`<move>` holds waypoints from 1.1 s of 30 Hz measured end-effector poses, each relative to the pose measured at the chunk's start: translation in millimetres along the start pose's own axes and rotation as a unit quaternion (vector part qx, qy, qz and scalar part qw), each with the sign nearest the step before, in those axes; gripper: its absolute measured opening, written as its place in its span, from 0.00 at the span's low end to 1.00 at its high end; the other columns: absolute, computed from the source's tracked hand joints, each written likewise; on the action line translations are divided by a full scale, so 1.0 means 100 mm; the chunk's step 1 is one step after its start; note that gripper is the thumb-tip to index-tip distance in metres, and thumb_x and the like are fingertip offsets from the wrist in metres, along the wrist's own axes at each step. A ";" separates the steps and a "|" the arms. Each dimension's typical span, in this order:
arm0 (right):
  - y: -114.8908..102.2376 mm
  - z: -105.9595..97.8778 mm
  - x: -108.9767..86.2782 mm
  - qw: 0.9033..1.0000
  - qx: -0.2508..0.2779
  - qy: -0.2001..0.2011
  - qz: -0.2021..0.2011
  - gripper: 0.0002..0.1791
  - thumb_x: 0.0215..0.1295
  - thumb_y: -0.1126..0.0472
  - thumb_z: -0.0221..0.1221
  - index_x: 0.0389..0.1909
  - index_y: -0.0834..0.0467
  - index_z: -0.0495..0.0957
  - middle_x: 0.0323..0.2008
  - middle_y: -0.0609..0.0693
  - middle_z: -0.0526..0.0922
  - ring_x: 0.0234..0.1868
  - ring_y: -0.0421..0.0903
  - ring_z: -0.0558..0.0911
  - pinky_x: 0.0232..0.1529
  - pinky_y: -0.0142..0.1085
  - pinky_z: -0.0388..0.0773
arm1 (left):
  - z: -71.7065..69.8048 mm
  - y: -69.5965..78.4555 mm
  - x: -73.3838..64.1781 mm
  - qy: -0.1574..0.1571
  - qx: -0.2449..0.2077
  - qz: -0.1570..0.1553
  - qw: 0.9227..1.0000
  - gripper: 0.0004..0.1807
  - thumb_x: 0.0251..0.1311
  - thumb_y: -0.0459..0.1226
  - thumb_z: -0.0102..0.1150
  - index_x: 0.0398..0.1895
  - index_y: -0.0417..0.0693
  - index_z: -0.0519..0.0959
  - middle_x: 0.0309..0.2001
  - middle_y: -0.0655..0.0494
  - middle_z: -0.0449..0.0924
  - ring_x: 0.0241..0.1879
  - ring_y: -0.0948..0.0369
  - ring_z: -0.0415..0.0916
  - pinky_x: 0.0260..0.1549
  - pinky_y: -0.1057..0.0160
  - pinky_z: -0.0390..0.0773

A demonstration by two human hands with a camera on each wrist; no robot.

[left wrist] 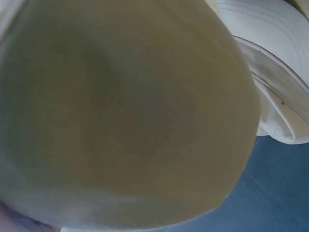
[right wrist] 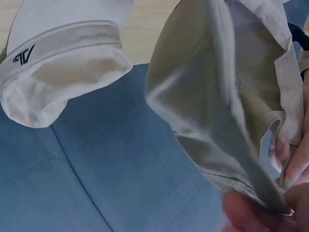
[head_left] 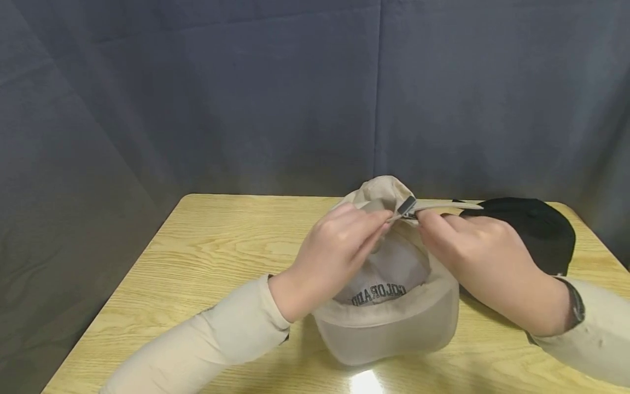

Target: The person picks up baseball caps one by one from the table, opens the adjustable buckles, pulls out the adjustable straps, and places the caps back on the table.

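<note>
**Well under way, not yet finished**

From the head view, I have the beige cap (head_left: 389,346) up above the table (head_left: 236,232), its visor towards me and its opening facing me, with reversed lettering (head_left: 378,293) showing inside. My left hand (head_left: 331,254) pinches the strap (head_left: 455,204) just beside the dark buckle (head_left: 406,206); my right hand (head_left: 474,246) pinches at the buckle's other side. I judge the work on the strap about midway: strap and buckle are together, but a tail juts out loose to the right and I haven't let go. Whether the buckle is closed, I can't tell. Count here: one beige cap, one black cap (head_left: 521,230) behind my right hand, one buckle, two hands.

In the left wrist view, one big blurred brownish surface (left wrist: 130,111) fills most of the space, and part of one pale cap (left wrist: 265,26) shows at the edge. My grip is hidden there.

In the right wrist view, I count two light caps: the one in my fingertips (right wrist: 246,210), and another bearing a dark logo (right wrist: 24,54). I can't match that second one surely to the black cap.
</note>
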State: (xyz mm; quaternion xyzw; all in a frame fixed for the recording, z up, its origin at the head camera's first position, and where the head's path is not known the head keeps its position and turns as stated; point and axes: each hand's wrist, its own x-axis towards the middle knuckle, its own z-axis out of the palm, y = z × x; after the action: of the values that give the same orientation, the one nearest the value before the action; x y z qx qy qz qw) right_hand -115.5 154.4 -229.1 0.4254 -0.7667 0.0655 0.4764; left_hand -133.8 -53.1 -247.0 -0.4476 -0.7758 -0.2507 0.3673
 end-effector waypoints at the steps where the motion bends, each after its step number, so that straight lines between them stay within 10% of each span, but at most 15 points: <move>1: 0.00 0.00 0.00 1.000 0.001 0.002 -0.006 0.16 0.76 0.67 0.35 0.29 0.62 0.68 0.14 0.46 0.59 0.11 0.39 0.54 0.09 0.32 0.53 | 0.00 -0.01 0.00 -0.001 0.000 0.001 1.000 0.08 0.64 0.32 0.60 0.44 0.38 0.82 0.25 0.59 0.79 0.29 0.63 0.76 0.38 0.71 0.73; 33: 0.01 0.06 -0.05 0.998 0.043 0.003 0.044 0.19 0.76 0.59 0.37 0.21 0.58 0.64 0.13 0.41 0.55 0.12 0.34 0.53 0.09 0.30 0.51 | 0.04 0.01 -0.06 0.002 0.049 0.022 0.999 0.09 0.59 0.29 0.62 0.44 0.41 0.82 0.25 0.59 0.77 0.30 0.62 0.75 0.34 0.73 0.74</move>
State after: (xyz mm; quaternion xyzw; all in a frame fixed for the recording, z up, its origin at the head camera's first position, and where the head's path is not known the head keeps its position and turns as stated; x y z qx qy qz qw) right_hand -119.5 154.6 -235.6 0.4116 -0.7793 0.1206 0.4568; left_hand -132.6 -52.6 -254.3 -0.4458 -0.7760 -0.2054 0.3960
